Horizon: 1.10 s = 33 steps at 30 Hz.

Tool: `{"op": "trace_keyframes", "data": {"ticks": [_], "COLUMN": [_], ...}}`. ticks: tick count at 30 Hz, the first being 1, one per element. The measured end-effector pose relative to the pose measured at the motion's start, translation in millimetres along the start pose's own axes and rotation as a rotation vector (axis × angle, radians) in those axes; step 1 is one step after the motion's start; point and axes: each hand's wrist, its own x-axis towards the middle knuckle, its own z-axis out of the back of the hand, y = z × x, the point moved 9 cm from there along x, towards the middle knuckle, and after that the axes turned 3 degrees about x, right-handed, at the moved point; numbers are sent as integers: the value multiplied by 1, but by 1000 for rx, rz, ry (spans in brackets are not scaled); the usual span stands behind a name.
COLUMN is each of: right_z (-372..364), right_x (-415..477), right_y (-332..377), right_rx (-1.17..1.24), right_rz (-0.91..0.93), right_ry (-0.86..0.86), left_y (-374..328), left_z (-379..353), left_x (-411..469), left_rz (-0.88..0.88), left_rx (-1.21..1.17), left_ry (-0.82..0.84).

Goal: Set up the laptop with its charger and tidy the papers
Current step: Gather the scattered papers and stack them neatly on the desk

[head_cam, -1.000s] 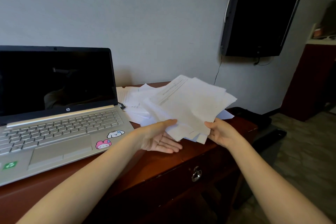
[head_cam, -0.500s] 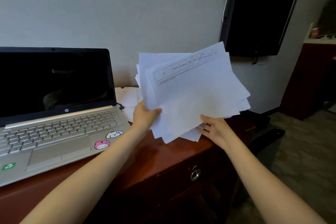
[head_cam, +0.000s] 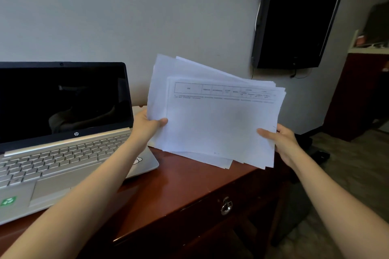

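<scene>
Both grips [head_cam: 149,125] [head_cam: 281,140] on thin white papers [head_cam: 219,126]

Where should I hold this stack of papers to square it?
At its side edges, left hand from the left, right hand from the right. The stack of papers is fanned and upright; that should leave its bottom edge free for tapping the desk.

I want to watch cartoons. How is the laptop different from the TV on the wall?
The laptop sits on the wooden desk; the TV hangs on the wall. The laptop has a silver keyboard and stickers; the TV is all black. Both screens are dark.
</scene>
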Motion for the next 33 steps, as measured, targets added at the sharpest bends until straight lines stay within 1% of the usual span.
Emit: {"op": "trace_keyframes", "data": {"ticks": [3, 5, 8, 10, 13, 15, 18, 22, 24, 26, 29, 33], "right_z": [4, 7, 7, 9, 11, 6, -11, -21, -20, -18, -18, -19], "right_x": [6, 10, 14, 13, 12, 12, 15, 18, 18, 17, 15, 18], "right_y": [19, 36, 56, 52, 33, 24, 28, 45, 41, 32, 32, 52], "right_rx": [130, 162, 140, 81, 64, 53, 106, 94, 60, 45, 77, 102], "right_rz": [76, 134, 197, 204, 162, 130, 124, 172, 164, 146, 161, 209], "right_ry": [-96, -147, -130, -123, -108, -99, -77, -73, -54, -61, -78, -82], "left_y": [-3, -12, -27, -32, -27, -24, -32, -46, -42, -30, -22, -44], "left_z": [-12, -16, -13, -7, -2, -11, -33, -36, -31, -32, -31, -29], "left_x": [0, 2, 9, 14, 17, 15, 8, 18, 23, 25, 25, 28], "left_rz": [-17, -43, -110, -138, -140, -143, -169, -211, -197, -171, -154, -194], "left_rx": [-46, -87, -140, -135, -98, -48, -28, -73, -95, -69, -97, -153], "left_ry": [66, 91, 87, 80, 85, 139, 210, 155, 142, 164, 142, 120]}}
